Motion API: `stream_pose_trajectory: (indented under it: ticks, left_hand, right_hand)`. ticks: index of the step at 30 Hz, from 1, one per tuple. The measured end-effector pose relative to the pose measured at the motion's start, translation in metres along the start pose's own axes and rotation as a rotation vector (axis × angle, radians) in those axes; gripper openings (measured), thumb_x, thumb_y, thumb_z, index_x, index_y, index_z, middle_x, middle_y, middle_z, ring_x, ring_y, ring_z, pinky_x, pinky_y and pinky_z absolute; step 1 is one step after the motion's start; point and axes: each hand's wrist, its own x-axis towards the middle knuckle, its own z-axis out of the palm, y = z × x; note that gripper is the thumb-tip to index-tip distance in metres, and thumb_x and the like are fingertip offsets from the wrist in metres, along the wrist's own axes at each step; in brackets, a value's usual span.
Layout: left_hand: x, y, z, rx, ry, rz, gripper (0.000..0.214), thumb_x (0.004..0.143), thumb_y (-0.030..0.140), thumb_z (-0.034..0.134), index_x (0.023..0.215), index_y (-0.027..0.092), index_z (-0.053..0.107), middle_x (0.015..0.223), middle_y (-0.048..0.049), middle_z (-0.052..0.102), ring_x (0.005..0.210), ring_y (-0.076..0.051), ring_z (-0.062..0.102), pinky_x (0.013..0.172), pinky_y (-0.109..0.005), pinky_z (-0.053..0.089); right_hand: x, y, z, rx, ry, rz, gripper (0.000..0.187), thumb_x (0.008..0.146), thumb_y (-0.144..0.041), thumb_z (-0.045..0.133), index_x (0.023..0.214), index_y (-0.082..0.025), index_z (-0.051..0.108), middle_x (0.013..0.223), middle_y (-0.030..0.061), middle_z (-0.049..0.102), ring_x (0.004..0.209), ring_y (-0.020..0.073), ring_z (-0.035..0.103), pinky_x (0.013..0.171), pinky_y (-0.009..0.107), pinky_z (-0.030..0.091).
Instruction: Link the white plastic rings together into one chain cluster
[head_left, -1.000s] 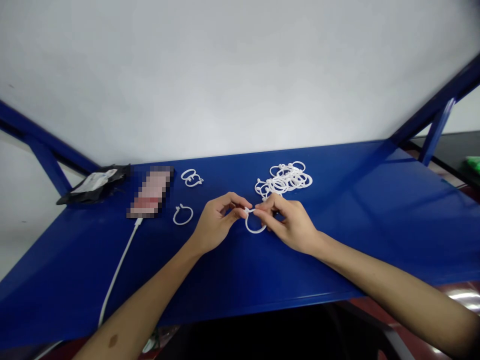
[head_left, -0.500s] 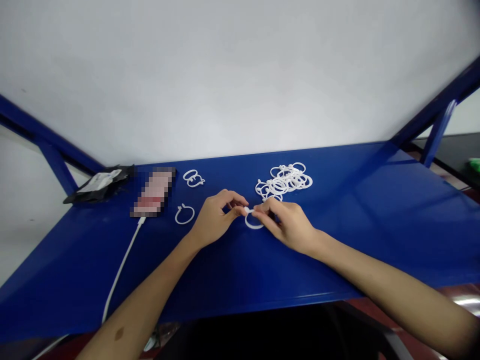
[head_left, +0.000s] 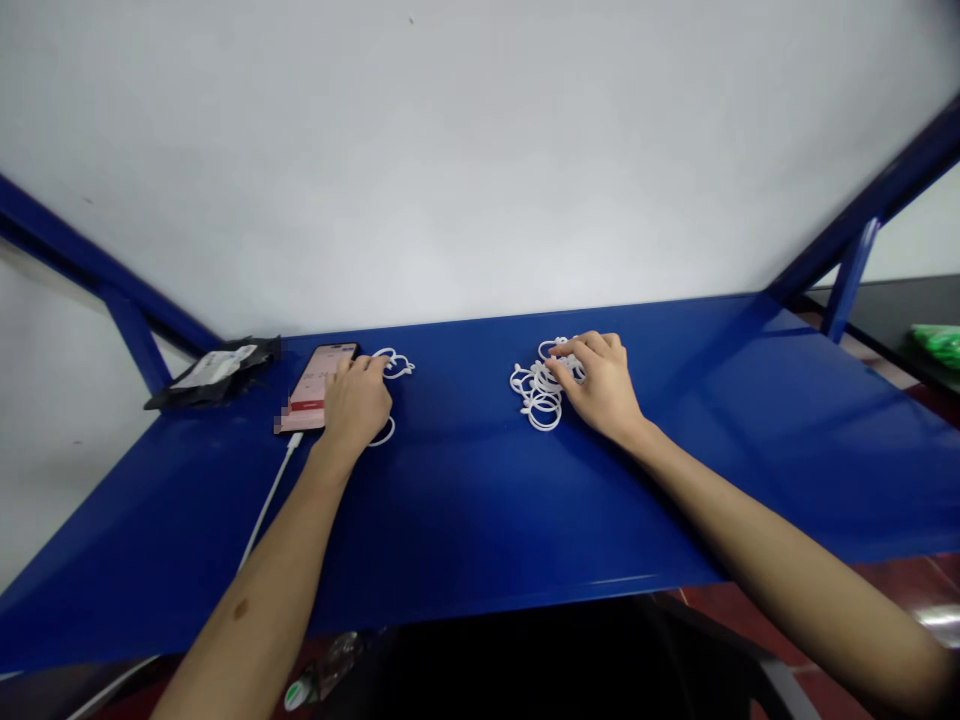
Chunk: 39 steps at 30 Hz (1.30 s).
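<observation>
My left hand (head_left: 354, 402) lies palm down beside the phone (head_left: 319, 385). Its fingers are bent and held together, and their tips rest on a small cluster of white plastic rings (head_left: 396, 364). A single white ring (head_left: 385, 434) shows from under its heel. My right hand (head_left: 602, 385) sits on the pile of white rings (head_left: 541, 392) at the middle of the blue shelf (head_left: 480, 500). Its fingers curl over the pile, with thumb and forefinger pinched among the rings. Which ring they grip is hidden.
A white cable (head_left: 264, 510) runs from the phone toward the front left edge. A black pouch with a white label (head_left: 214, 372) lies at the far left, against the white wall. Blue frame struts (head_left: 847, 280) rise at both ends. A green object (head_left: 937, 342) lies far right.
The hands have parted from the ring they held together at the middle. My left hand moved left to the rings by the phone, and my right hand moved back onto the pile.
</observation>
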Motion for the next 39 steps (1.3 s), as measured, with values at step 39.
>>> stream_pose_trajectory:
  ticks: [39]
  left_hand:
    - [-0.033, 0.118, -0.022, -0.941, -0.33, 0.113, 0.005, 0.089, 0.02, 0.065, 0.094, 0.021, 0.067, 0.071, 0.0036, 0.07, 0.069, -0.012, 0.066, 0.07, -0.025, 0.052]
  right_hand:
    - [-0.036, -0.063, -0.016, 0.548, -0.332, -0.264, 0.011, 0.101, -0.02, 0.052, 0.095, -0.017, 0.061, 0.083, 0.0041, 0.07, 0.072, 0.0128, 0.064, 0.067, 0.025, 0.051]
